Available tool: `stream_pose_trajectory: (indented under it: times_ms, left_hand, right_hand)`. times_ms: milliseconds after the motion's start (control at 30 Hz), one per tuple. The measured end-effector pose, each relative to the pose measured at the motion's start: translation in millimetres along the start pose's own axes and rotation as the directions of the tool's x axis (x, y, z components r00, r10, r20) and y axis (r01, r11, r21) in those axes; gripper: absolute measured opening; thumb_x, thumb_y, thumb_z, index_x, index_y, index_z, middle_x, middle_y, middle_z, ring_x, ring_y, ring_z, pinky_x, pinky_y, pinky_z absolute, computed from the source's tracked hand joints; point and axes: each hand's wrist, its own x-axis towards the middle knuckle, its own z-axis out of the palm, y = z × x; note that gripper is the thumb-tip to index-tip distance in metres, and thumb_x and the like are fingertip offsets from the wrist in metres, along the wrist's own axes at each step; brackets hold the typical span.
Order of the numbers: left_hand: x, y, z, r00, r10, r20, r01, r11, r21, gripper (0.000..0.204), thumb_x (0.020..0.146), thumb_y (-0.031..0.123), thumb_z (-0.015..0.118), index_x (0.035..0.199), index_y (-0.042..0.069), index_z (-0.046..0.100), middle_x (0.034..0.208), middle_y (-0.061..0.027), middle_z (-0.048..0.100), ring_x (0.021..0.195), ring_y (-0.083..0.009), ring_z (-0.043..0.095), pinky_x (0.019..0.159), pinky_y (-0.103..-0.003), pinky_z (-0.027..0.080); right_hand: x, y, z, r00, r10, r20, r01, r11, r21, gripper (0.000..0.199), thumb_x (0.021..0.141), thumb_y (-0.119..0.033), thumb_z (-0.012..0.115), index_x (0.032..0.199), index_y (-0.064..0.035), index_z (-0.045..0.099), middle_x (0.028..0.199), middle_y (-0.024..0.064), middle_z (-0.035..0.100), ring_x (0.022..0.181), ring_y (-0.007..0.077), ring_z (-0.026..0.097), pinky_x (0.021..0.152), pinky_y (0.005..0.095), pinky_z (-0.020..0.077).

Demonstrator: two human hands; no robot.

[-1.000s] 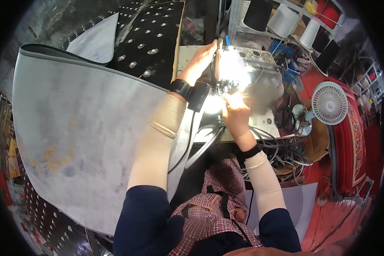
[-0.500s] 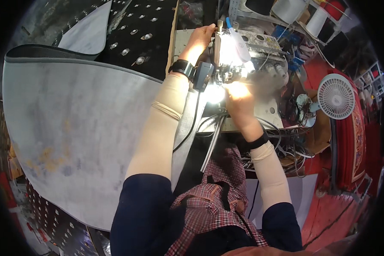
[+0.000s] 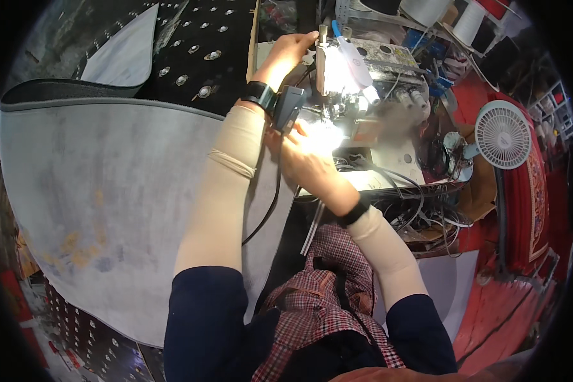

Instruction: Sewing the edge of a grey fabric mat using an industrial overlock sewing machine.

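Note:
A brightly lit sewing machine (image 3: 344, 67) stands at the top middle, with a brass-coloured post on its head. My left hand (image 3: 290, 54) is at the left of this head, one fingertip close to the post; its other fingers are mostly hidden. Lower down, my right hand (image 3: 309, 159) reaches left across the front of the machine, below the needle area. Its fingers are bent by the right edge of a large grey mat (image 3: 127, 210); glare and a dark box (image 3: 290, 108) by my left wrist hide what they may pinch.
The mat, dark-edged and curled over at the back, spreads left over a black table (image 3: 191, 63) studded with metal balls. Cables (image 3: 401, 184) loop beneath the machine's bed. A white fan (image 3: 503, 135) stands at the right, thread cones (image 3: 470, 28) at the back right.
My right hand has moved left and down from the needle area to the mat's edge, beneath my left wrist. My left hand has shifted slightly left, still beside the machine head.

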Motion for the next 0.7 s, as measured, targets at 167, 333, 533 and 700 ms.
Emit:
stream_pose_trajectory:
  times_ms: [167, 333, 533, 700]
  left_hand:
    - [-35.5, 25.0, -8.0, 0.972, -0.233, 0.0, 0.233, 0.971, -0.061, 0.042, 0.091, 0.038, 0.053, 0.085, -0.004, 0.053, 0.077, -0.0122, 0.058, 0.058, -0.0181, 0.061, 0.048, -0.027, 0.048]
    - [-97.5, -0.4, 22.0, 0.966, 0.229, 0.12, -0.257, 0.896, 0.363, 0.023, 0.084, 0.009, 0.049, 0.103, -0.004, 0.047, 0.092, -0.0249, 0.057, 0.078, -0.0343, 0.062, 0.071, -0.039, 0.051]
    - [-119.4, 2.8, 16.4, 0.934, 0.257, 0.249, -0.354, 0.773, 0.526, 0.029, 0.079, 0.013, 0.055, 0.105, -0.001, 0.052, 0.096, -0.0207, 0.055, 0.091, -0.0373, 0.057, 0.082, -0.042, 0.045]
    - [-120.0, 12.2, 11.0, 0.919, 0.252, 0.303, -0.385, 0.741, 0.551, 0.017, 0.08, 0.011, 0.056, 0.095, 0.003, 0.054, 0.087, -0.0148, 0.056, 0.084, -0.0347, 0.058, 0.076, -0.04, 0.047]
  right_hand:
    - [-66.9, 54.9, -53.7, 0.983, 0.009, -0.184, -0.001, 0.999, 0.046, 0.025, 0.071, 0.0, 0.057, 0.095, -0.0055, 0.063, 0.099, 0.0103, 0.064, 0.089, 0.026, 0.058, 0.078, 0.0367, 0.0451]
    - [-162.8, 175.7, -111.4, 0.828, 0.504, -0.247, -0.56, 0.709, -0.43, 0.034, 0.075, -0.01, 0.063, 0.104, 0.0059, 0.057, 0.101, 0.0209, 0.057, 0.094, 0.0365, 0.055, 0.084, 0.0414, 0.0442]
    - [-176.5, 199.6, -139.3, 0.589, 0.796, -0.141, -0.751, 0.475, -0.459, 0.042, 0.074, -0.018, 0.068, 0.102, 0.0102, 0.056, 0.102, 0.0275, 0.054, 0.097, 0.0421, 0.054, 0.084, 0.0443, 0.0454]
    - [-181.6, 217.3, -142.3, 0.475, 0.873, -0.112, -0.803, 0.378, -0.46, 0.05, 0.068, -0.02, 0.071, 0.102, 0.0127, 0.054, 0.104, 0.0309, 0.053, 0.098, 0.0442, 0.054, 0.086, 0.0454, 0.0456]
